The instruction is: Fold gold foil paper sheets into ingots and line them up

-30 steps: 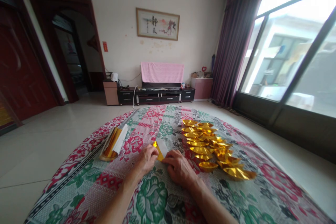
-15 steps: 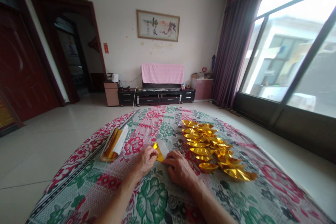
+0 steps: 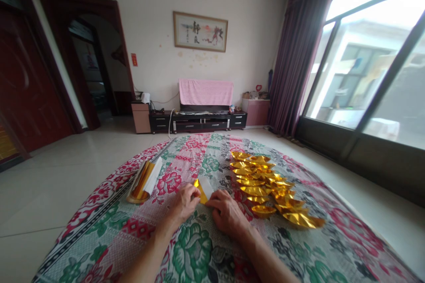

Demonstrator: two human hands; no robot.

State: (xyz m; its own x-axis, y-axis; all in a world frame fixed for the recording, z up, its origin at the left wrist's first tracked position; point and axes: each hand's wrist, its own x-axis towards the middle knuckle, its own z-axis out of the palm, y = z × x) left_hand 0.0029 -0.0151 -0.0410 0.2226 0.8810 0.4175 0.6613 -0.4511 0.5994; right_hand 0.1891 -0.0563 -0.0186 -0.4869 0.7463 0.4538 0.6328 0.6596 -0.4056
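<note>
Foil paper (image 3: 205,191) is barely shifting, so folding is continuing: left hand (image 3: 187,200) pinching it between fingers, right hand (image 3: 225,210) touching its near edge, fingers' grip unclear.

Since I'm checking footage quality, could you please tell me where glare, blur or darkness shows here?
Head view: window washed out and blurry; head view: gold boats and foil catch bright highlights; head view: doorway dark inside.

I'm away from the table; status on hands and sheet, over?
Left hand at left edge of gold-and-white sheet; right hand at its lower right. Gold foil boats right, foil roll left, neither touching it.
</note>
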